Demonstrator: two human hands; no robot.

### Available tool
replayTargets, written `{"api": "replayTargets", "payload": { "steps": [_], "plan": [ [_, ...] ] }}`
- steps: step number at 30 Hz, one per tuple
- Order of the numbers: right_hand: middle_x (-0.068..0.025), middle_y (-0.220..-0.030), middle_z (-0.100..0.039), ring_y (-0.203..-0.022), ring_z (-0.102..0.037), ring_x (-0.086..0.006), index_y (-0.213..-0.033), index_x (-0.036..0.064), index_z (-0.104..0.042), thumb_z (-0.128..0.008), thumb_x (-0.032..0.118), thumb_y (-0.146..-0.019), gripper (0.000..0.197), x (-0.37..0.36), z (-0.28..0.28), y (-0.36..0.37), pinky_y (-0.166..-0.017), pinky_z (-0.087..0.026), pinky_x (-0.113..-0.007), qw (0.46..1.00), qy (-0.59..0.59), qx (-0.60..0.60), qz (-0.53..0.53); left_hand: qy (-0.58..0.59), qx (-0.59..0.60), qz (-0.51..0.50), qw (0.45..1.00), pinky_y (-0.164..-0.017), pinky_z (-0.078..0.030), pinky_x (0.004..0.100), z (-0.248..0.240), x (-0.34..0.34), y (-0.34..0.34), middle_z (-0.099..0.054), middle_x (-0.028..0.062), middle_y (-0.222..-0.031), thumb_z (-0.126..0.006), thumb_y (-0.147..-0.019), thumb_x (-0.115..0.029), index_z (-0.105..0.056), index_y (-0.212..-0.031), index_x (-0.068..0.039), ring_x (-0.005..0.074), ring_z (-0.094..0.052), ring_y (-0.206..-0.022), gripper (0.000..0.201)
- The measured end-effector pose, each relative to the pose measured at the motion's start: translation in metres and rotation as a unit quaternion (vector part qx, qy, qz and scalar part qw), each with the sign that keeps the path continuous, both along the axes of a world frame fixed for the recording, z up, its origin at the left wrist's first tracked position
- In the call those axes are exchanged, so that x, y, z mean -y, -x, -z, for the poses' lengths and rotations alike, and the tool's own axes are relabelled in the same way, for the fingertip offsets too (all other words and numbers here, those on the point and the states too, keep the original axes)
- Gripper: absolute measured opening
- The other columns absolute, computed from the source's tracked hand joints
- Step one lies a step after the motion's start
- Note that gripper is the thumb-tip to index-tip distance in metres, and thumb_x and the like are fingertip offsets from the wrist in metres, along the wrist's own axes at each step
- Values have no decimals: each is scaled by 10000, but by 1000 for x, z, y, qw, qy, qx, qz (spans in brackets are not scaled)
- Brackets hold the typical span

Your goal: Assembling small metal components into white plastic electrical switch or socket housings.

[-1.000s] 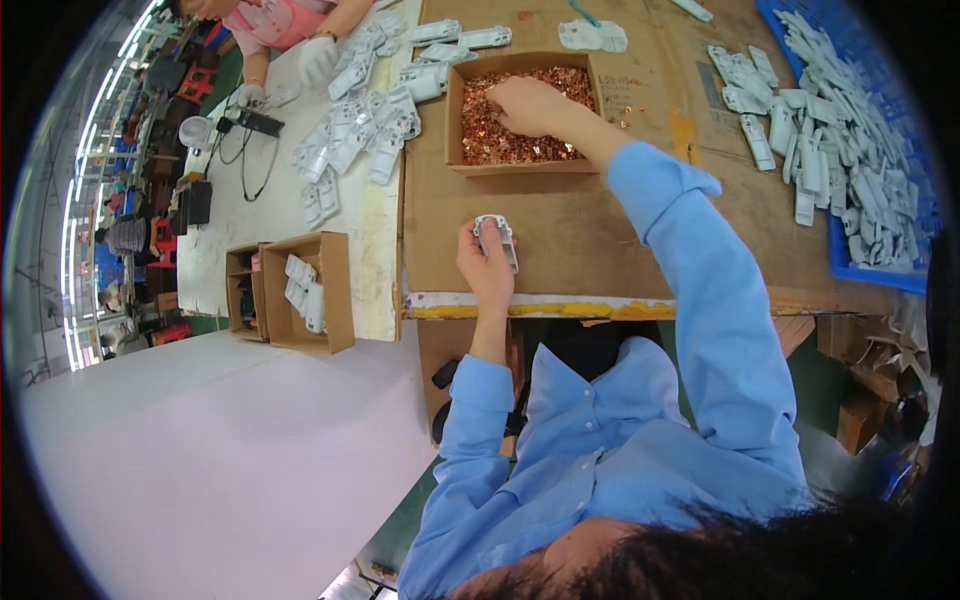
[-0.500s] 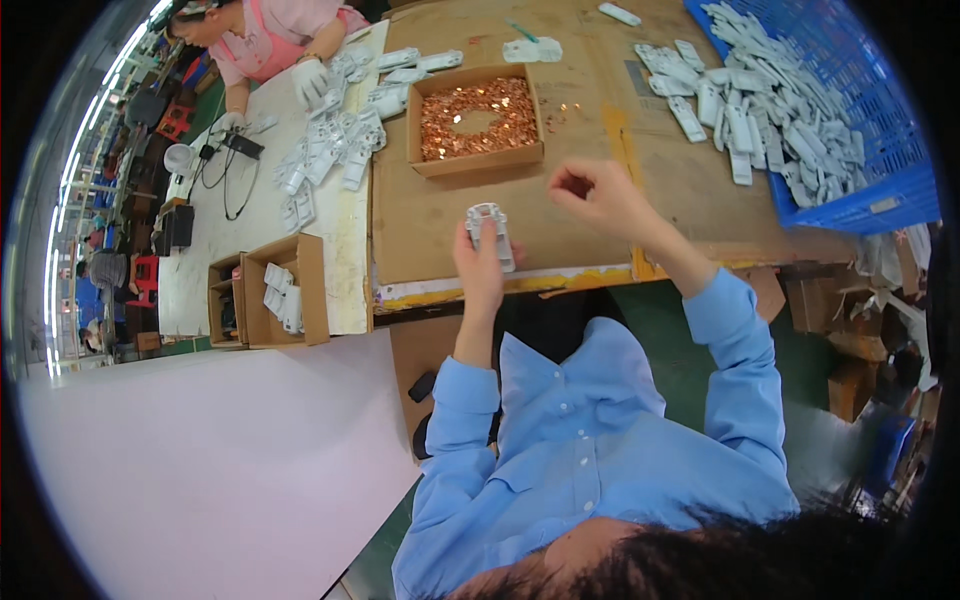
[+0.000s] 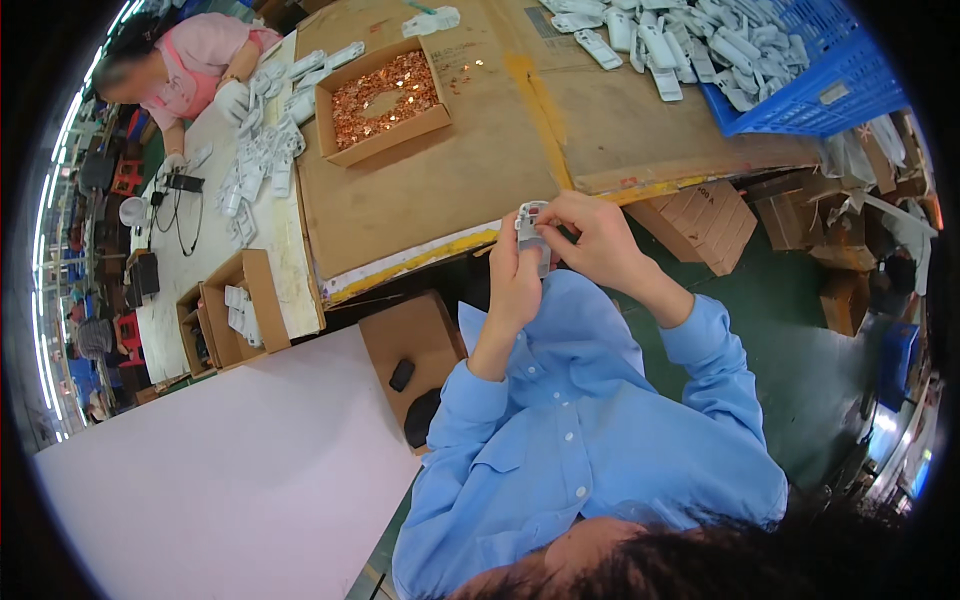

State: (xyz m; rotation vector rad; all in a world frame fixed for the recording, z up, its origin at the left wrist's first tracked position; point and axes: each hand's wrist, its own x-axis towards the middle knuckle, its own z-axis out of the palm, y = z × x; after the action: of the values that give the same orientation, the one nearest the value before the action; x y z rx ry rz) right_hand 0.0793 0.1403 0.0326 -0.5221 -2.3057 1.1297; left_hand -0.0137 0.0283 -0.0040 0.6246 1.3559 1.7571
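Note:
My left hand (image 3: 514, 283) is wrapped round a white plastic casing (image 3: 528, 232), held upright just past the table's front edge. The casing has a small opening near its top end. My right hand (image 3: 598, 240) is closed in a pinch over the casing's upper part, its fingertips touching the inner side. Whatever sits between those fingertips is too small and covered to make out. Farther off on the table stands a cardboard box (image 3: 392, 138) with many small shiny copper-coloured pieces (image 3: 405, 82) in it.
A blue plastic crate (image 3: 825, 95) and a heap of white casings (image 3: 665, 50) lie at the far right. At left, a co-worker in pink (image 3: 205, 45) handles more casings (image 3: 265, 160) beside a cable. A cardboard box (image 3: 262, 300) holding casings stands at the near left.
Both hands have drawn nearer to my body with the casing. My right hand has come from apart onto the casing. The view has shifted, so the table appears farther up and left.

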Motion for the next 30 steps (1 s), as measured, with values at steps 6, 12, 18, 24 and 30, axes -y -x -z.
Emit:
{"api": "replayTargets", "payload": {
  "steps": [6, 12, 18, 24, 30],
  "plan": [
    [-72, -698, -531, -562, -478, -186, -868, 41, -652, -697, 67, -789, 95, 2, 1, -7, -522, -390, -314, 1000, 4, 5, -4, 22, -47, 17, 998, -640, -465, 257, -4, 6, -8, -594, 54, -858, -417, -856, -36, -521, -1165, -7, 105, -553, -713, 327],
    [-59, -702, -513, -569, -471, -153, -873, 34, -622, -726, 66, -774, 147, 2, 3, -6, -520, -387, -290, 1000, 9, 2, 14, 32, -91, 27, 995, -656, -495, 252, -2, 10, -9, -613, 52, -943, -408, -895, -82, -497, -1236, -16, 105, -585, -755, 358],
    [-36, -710, -501, -588, -459, -103, -924, 34, -546, -742, 99, -798, 242, -2, 1, -8, -532, -395, -254, 983, 171, 59, 17, 51, -87, -5, 995, -582, -503, 257, -5, 15, -9, -648, 78, -852, -427, -913, -99, -558, -1167, 13, 121, -627, -677, 307],
    [-85, -732, -556, -603, -549, -161, -941, 22, -566, -714, 110, -811, 216, 8, 6, -7, -551, -443, -287, 999, 13, 44, 21, 89, -86, -1, 992, -536, -500, 257, -2, 13, -6, -655, 77, -785, -399, -987, -127, -574, -1130, 8, 123, -634, -618, 263],
    [-91, -712, -565, -590, -559, -177, -896, 9, -580, -687, 93, -818, 157, 5, 7, -5, -551, -456, -295, 999, 31, 36, 11, 100, -117, 15, 988, -523, -503, 261, -2, 14, -5, -650, 80, -730, -414, -1010, -161, -580, -1116, -2, 124, -631, -581, 253]
  ]
}}
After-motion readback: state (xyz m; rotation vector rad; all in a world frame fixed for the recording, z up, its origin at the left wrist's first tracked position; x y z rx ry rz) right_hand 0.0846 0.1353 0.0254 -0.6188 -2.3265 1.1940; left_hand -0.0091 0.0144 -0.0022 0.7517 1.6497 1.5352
